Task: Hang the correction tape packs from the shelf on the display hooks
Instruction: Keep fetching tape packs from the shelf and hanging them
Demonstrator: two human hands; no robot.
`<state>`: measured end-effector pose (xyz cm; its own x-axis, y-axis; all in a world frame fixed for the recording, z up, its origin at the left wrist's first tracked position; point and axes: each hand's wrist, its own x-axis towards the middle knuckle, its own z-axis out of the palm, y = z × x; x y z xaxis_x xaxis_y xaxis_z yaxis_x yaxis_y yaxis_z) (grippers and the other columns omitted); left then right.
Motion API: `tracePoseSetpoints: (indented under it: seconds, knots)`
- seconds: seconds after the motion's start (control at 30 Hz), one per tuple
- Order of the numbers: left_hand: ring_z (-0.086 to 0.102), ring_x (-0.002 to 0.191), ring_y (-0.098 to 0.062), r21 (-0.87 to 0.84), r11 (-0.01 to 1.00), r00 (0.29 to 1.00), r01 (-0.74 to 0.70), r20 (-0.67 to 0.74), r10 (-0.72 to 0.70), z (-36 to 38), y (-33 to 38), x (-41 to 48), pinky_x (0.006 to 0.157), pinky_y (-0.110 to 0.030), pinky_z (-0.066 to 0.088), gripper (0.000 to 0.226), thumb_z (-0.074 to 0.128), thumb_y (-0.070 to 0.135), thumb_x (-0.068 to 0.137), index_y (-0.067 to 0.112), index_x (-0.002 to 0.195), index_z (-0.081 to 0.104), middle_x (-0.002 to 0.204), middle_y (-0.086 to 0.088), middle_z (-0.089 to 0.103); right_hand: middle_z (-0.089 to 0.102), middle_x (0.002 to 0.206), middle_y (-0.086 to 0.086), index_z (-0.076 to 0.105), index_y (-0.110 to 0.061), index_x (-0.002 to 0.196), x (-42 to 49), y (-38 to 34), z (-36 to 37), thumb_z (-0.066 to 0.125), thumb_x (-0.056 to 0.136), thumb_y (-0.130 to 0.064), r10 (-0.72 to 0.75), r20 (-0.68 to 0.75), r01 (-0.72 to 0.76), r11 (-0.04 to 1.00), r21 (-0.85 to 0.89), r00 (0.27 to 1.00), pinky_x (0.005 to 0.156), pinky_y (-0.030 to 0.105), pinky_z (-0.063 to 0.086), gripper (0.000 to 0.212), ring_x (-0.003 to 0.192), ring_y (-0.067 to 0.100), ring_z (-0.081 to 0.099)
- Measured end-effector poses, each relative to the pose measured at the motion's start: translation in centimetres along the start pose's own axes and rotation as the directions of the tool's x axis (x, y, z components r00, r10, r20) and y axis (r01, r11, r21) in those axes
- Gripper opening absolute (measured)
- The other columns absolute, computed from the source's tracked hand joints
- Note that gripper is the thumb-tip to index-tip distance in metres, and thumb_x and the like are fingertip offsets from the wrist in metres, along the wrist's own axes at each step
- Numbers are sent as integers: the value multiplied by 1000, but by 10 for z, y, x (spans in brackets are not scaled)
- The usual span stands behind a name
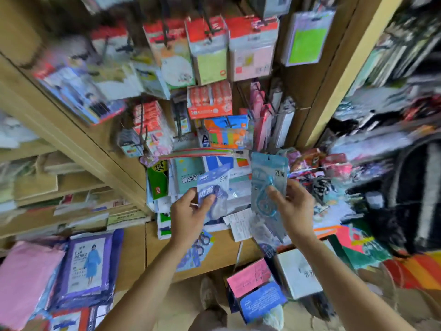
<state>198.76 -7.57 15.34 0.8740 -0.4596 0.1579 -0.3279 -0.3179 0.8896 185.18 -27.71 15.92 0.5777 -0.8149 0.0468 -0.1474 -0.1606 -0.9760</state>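
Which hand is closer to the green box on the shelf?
Left. The left hand, gripping a purple correction tape pack, is just right of and below the green box. The right hand, gripping a light blue pack, is much farther right.

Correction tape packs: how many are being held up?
2: a purple-blue pack in the left hand, a light blue pack in the right hand. Others may lie blurred below.

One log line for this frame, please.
left hand: grips purple tape pack | right hand: grips blue tape pack | both packs off the display hooks
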Motion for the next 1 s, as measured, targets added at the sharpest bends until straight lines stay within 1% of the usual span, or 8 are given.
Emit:
tracePoseSetpoints:
  seconds: [0.13, 0.2, 0.27, 0.43, 0.53, 0.73, 0.9, 1.0]
  knots:
    - [23, 50, -9, 50, 979, 978, -199, -55, 202, -22, 61, 35, 53, -28, 17, 54, 71, 45, 92, 27, 64, 28, 54, 4, 20, 75, 87, -1, 70, -16, 95, 35, -66, -7, 75, 88, -14, -153, 30, 152, 988, 40, 988, 64, 32, 57, 8, 75, 12, 70]
    - [33, 49, -8, 68, 959, 955, -275, -101, 281, -36, 90, 56, 51, -28, 24, 44, 69, 43, 89, 22, 63, 41, 51, 3, 34, 75, 90, -4, 70, -18, 96, 52, -101, -12, 74, 88, -11, -225, 51, 221, 972, 81, 973, 68, 30, 57, 11, 76, 7, 70]
    - [45, 51, -12, 110, 938, 923, -328, -174, 343, -51, 120, 75, 50, -35, 38, 38, 68, 45, 87, 17, 66, 53, 54, 3, 50, 75, 93, -1, 70, -17, 98, 65, -136, -16, 74, 88, -12, -308, 69, 303, 950, 74, 949, 70, 33, 58, 12, 80, 14, 72]
    - [61, 60, -22, 186, 862, 814, -471, -285, 506, -90, 193, 118, 55, -42, 49, 34, 66, 50, 86, 17, 79, 69, 64, -1, 66, 75, 98, 1, 70, -16, 104, 98, -216, -31, 73, 90, -18, -494, 85, 490, 869, 69, 865, 75, 52, 59, 15, 90, 25, 72]
    - [66, 65, -21, 232, 797, 728, -558, -324, 604, -114, 233, 138, 56, -44, 51, 36, 66, 51, 87, 16, 89, 74, 72, 0, 72, 75, 102, 1, 69, -18, 105, 115, -267, -37, 72, 90, -22, -584, 62, 580, 811, 75, 809, 75, 55, 59, 16, 93, 25, 72]
    - [65, 65, -22, 365, 696, 584, -618, -379, 718, -162, 301, 178, 58, -44, 51, 40, 62, 56, 87, 19, 90, 74, 71, -2, 71, 75, 99, 0, 66, -23, 102, 139, -352, -38, 69, 88, -29, -684, 34, 680, 729, 77, 729, 77, 58, 57, 15, 90, 27, 71]
    - [48, 56, -15, 492, 667, 525, -560, -412, 745, -199, 352, 214, 49, -30, 30, 26, 70, 47, 89, 27, 77, 59, 54, 10, 47, 73, 100, -6, 64, -24, 103, 158, -417, -38, 68, 94, -22, -706, 49, 705, 708, 49, 706, 76, 43, 61, 11, 90, 14, 72]
    - [51, 57, -16, 477, 684, 549, -553, -409, 729, -215, 366, 244, 50, -32, 31, 24, 71, 41, 92, 21, 79, 64, 59, 4, 53, 70, 106, -5, 60, -17, 111, 164, -452, -35, 64, 96, -26, -715, 61, 715, 699, 20, 696, 68, 25, 58, 18, 93, 10, 70]
